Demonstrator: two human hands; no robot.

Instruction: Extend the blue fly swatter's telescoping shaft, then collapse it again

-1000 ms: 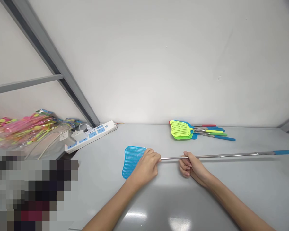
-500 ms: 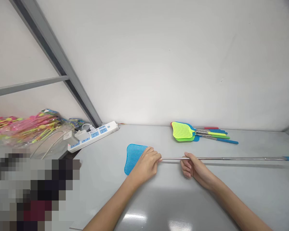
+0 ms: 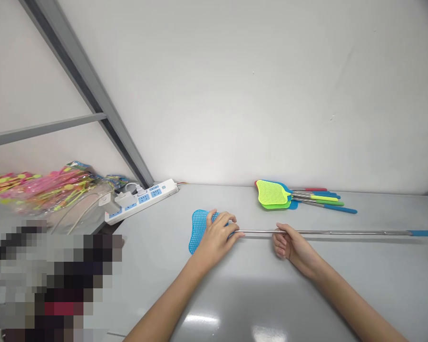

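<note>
The left hand is pinching the swatter where the rod is running out of the blue head, thumb and forefinger closing on the metal while the other fingers are arching over the mesh. From here that hand is covering the neck, so I can't quite make out how the head is joining the rod. A short stretch of bare rod to its right, the right hand is grasping the same swatter, the rod passing through the top of its hold and the fingers curling in below. The head is sticking out to the left of the left hand, and the rod is stretching away to the right of the right hand, ending in a blue grip that is running out of sight. Both hands are working above the grey table. Just beyond the right hand, a pile of swatters is lying with yellow and green heads on top and handles pointing right. Beyond and left of the left hand, a power strip is lying aslant, plugs sitting in it, and farther left bright bags are heaping up.
</note>
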